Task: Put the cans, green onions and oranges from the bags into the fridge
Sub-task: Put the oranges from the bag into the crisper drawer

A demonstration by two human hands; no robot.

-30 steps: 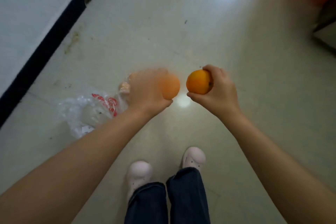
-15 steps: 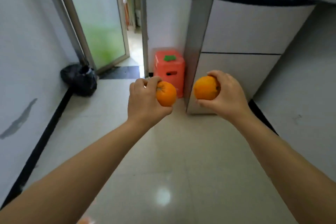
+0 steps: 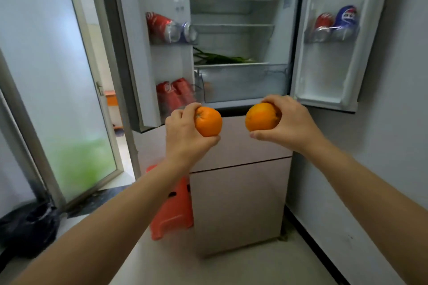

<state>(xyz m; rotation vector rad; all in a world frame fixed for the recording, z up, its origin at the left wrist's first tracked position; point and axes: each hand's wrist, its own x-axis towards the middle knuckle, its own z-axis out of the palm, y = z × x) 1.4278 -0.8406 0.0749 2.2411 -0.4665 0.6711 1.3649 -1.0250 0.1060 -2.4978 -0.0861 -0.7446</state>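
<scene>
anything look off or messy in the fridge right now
Nothing looks spilled or damaged. The cans in the left door's upper rack lean sideways instead of standing upright, and the green onions lie loose across the shelf above the crisper drawer. Both hands hold oranges in front of the open fridge.

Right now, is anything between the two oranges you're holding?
No. The head view shows a bare gap between the left orange and the right orange, with only the fridge front behind it.

Both forearms and hands (image 3: 185,132) are bare, without sleeves.
</scene>
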